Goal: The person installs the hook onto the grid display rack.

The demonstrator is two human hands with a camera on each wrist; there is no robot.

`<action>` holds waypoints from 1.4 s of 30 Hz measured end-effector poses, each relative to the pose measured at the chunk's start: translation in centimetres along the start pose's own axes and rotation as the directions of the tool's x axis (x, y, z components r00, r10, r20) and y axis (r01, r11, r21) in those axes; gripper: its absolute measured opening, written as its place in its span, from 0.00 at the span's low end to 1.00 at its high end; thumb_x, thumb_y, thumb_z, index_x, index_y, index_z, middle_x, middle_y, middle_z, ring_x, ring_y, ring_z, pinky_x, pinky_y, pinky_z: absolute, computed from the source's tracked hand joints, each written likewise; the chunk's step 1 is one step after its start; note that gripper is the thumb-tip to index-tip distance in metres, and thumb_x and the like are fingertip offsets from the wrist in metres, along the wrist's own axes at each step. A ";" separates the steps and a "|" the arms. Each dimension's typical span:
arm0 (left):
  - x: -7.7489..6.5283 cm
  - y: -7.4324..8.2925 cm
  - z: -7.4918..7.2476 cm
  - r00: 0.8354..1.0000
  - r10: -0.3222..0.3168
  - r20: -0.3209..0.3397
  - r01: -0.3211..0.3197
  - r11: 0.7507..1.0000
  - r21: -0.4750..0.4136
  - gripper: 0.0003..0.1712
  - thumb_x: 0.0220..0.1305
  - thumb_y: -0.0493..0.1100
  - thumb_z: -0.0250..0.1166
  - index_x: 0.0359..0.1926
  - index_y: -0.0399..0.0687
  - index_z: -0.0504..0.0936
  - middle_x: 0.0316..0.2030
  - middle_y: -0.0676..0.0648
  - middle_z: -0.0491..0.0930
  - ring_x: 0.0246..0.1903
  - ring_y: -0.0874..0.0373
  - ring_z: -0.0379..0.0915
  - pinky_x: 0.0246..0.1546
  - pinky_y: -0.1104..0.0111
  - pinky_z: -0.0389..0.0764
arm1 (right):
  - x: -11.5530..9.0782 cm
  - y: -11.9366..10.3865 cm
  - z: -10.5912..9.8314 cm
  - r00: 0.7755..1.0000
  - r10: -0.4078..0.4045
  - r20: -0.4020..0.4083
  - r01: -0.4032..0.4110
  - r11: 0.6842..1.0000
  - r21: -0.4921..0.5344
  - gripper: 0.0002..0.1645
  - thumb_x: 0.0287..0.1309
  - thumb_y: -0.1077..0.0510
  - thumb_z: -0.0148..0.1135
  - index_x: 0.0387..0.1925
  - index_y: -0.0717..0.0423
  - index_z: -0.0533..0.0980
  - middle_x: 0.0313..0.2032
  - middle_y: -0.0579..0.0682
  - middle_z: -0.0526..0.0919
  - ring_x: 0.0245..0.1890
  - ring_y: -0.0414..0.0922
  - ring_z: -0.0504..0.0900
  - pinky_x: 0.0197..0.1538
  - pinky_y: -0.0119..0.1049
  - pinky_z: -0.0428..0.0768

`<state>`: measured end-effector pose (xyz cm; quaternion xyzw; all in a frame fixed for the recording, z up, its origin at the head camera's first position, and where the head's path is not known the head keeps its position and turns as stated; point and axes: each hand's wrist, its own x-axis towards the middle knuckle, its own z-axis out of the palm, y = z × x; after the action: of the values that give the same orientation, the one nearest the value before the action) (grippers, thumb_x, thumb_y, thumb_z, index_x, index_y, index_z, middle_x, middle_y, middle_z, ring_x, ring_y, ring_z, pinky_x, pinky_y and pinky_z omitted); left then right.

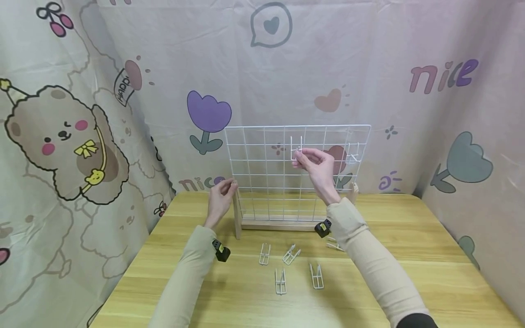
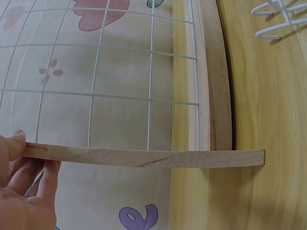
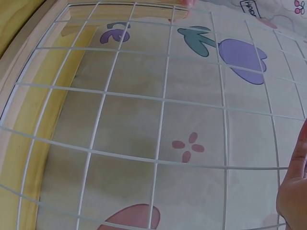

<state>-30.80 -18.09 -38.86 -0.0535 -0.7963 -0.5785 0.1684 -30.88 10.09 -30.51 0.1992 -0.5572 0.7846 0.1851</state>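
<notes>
A white wire grid panel (image 1: 262,126) stands upright in a wooden stand with a base bar (image 1: 279,225) and side posts. My left hand (image 1: 220,198) grips the upper end of the left wooden post (image 2: 144,158), thumb on one side and fingers on the other in the left wrist view. In front of the grid's upper middle, my right hand (image 1: 320,171) pinches a white wire hook (image 1: 291,146), its two prongs pointing up. Only the edge of that hand shows in the right wrist view, beside the grid wires; the hook is hidden there.
Another white hook (image 1: 352,158) hangs on the grid's right side. Several more hooks lie on the wooden table (image 1: 229,291) before the stand, one (image 1: 334,246) partly behind my right sleeve. A printed curtain (image 1: 164,54) closes off the back and sides.
</notes>
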 end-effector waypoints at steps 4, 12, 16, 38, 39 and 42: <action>-0.1 0.6 -0.2 1.000 -0.001 0.006 0.001 1.000 -0.004 0.23 0.74 0.40 0.60 0.64 0.32 0.74 0.61 0.31 0.78 0.62 0.40 0.77 0.65 0.54 0.78 | 0.3 -0.1 0.1 1.000 0.007 -0.001 -0.007 1.000 -0.011 0.08 0.62 0.72 0.64 0.34 0.56 0.81 0.29 0.41 0.91 0.24 0.37 0.88 0.37 0.32 0.90; 0.0 0.0 -0.1 1.000 -0.005 -0.003 0.005 1.000 0.019 0.23 0.73 0.42 0.61 0.63 0.34 0.76 0.60 0.33 0.79 0.61 0.41 0.78 0.64 0.55 0.79 | 0.1 0.1 0.0 0.999 0.041 -0.021 -0.041 0.999 0.001 0.05 0.61 0.72 0.64 0.36 0.61 0.81 0.28 0.43 0.91 0.23 0.38 0.88 0.37 0.32 0.90; 0.0 -0.1 -0.1 1.000 -0.006 -0.002 0.006 1.000 0.010 0.23 0.73 0.42 0.62 0.63 0.34 0.76 0.60 0.33 0.79 0.61 0.41 0.78 0.64 0.55 0.80 | 0.1 0.4 0.2 0.999 0.041 -0.020 -0.040 0.999 0.014 0.07 0.61 0.72 0.64 0.35 0.60 0.81 0.28 0.44 0.91 0.23 0.38 0.88 0.36 0.32 0.90; 0.1 -0.2 -0.1 1.000 0.002 0.000 -0.002 1.000 -0.004 0.23 0.72 0.41 0.62 0.63 0.35 0.76 0.60 0.33 0.79 0.61 0.41 0.78 0.63 0.56 0.80 | -0.4 1.1 0.0 0.997 0.069 -0.046 -0.069 0.998 -0.001 0.04 0.61 0.71 0.65 0.36 0.61 0.81 0.27 0.42 0.91 0.22 0.38 0.88 0.36 0.31 0.89; 0.1 -0.2 -0.1 1.000 0.003 0.000 -0.003 1.000 -0.002 0.23 0.73 0.41 0.62 0.63 0.35 0.76 0.60 0.33 0.79 0.61 0.41 0.78 0.63 0.56 0.80 | -0.4 1.1 0.0 0.997 0.064 -0.046 -0.064 0.998 0.001 0.04 0.61 0.71 0.65 0.35 0.61 0.81 0.27 0.43 0.91 0.22 0.38 0.88 0.35 0.32 0.89; 0.1 -0.3 -0.1 1.000 0.008 -0.004 -0.008 1.000 0.002 0.23 0.73 0.42 0.62 0.63 0.34 0.76 0.60 0.32 0.79 0.61 0.41 0.78 0.64 0.55 0.79 | -0.4 1.3 0.0 0.998 0.053 -0.044 -0.053 0.999 0.004 0.05 0.61 0.72 0.64 0.34 0.60 0.81 0.27 0.43 0.91 0.22 0.38 0.88 0.35 0.31 0.89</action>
<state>-30.96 -18.25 -39.04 -0.0552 -0.7962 -0.5773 0.1722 -31.20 9.64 -31.77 0.1672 -0.5568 0.7942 0.1765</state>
